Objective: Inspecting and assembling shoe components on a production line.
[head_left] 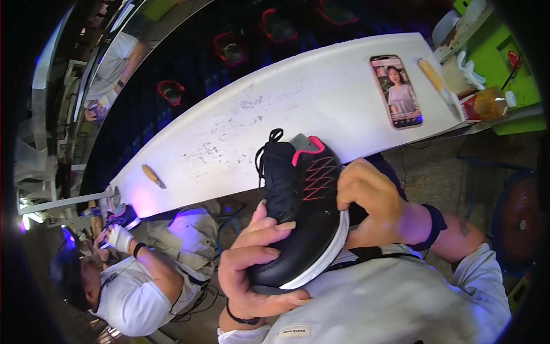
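Observation:
A black sneaker (303, 241) with a white sole, pink collar trim and red crisscross stitching is held in front of my body, toe toward me. Black laces (276, 166) loop up near its tongue, beside a grey insole or lining at the opening. Around the toe wraps my left hand (249, 261), fingers over the upper and thumb at the sole's tip. On the right side, my right hand (372, 198) is closed with curled fingers against the upper and sole edge; its palm side is hidden.
Beyond the sneaker lies a white worktable (229, 126) bearing a lit phone (395, 94), a yellow-handled tool (433, 80) and a small wooden-handled tool (153, 175). A bottle (487, 105) stands right. A co-worker (143, 286) holds another shoe at left. Red-edged shoes (229, 49) sit behind.

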Demonstrator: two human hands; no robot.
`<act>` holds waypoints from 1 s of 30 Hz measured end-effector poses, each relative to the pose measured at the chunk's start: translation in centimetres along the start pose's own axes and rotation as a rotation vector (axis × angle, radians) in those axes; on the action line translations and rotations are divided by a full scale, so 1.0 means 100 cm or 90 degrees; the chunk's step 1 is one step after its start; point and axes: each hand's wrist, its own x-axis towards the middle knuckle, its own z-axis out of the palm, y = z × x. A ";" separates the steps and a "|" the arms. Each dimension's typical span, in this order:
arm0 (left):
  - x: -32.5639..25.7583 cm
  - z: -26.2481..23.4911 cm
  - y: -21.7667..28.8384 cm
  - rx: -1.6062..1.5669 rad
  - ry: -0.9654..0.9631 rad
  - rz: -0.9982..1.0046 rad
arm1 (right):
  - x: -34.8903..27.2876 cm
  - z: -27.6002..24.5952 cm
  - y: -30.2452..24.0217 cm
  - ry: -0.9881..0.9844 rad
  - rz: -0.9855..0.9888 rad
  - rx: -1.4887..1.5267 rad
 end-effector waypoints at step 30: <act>0.069 0.007 0.060 0.736 -0.321 -0.022 | -0.011 0.029 0.022 0.096 0.089 0.047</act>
